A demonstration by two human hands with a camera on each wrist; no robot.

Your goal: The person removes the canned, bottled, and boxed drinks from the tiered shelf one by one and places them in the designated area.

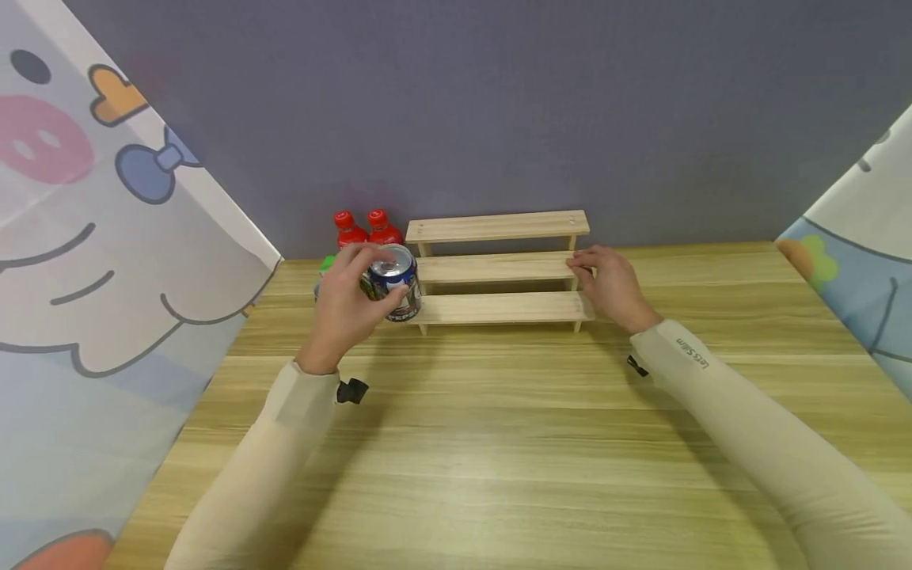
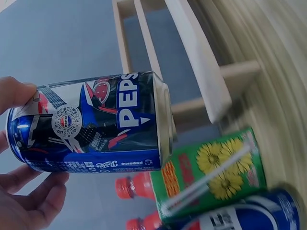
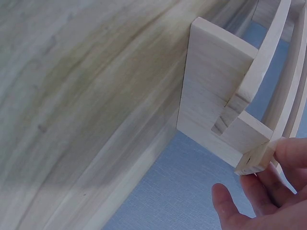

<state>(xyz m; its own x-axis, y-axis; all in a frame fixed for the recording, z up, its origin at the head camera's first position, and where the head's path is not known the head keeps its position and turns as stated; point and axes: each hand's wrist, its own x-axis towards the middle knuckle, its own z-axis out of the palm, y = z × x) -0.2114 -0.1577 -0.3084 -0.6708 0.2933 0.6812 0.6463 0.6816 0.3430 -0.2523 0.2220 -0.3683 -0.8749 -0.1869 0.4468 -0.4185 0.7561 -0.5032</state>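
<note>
My left hand [image 1: 345,297] grips a dark blue Pepsi can [image 2: 91,124] around its base end and rim, beside the left end of a three-step wooden rack [image 1: 499,267]. In the left wrist view the can is clear of the drinks behind it, its printed side facing the camera. My right hand [image 1: 614,286] pinches the right end of the rack's middle board [image 3: 256,160], thumb and fingers on either side of it. The rack stands upright against the grey back wall.
Left of the rack stand two red bottles [image 1: 349,229] with red caps, a green drink carton [image 2: 211,175] with yellow flowers and a blue can [image 2: 259,213]. The wood-grain table [image 1: 484,443] runs forward from the grey wall [image 1: 484,111]. Cartoon-printed panels [image 1: 135,261] flank both sides.
</note>
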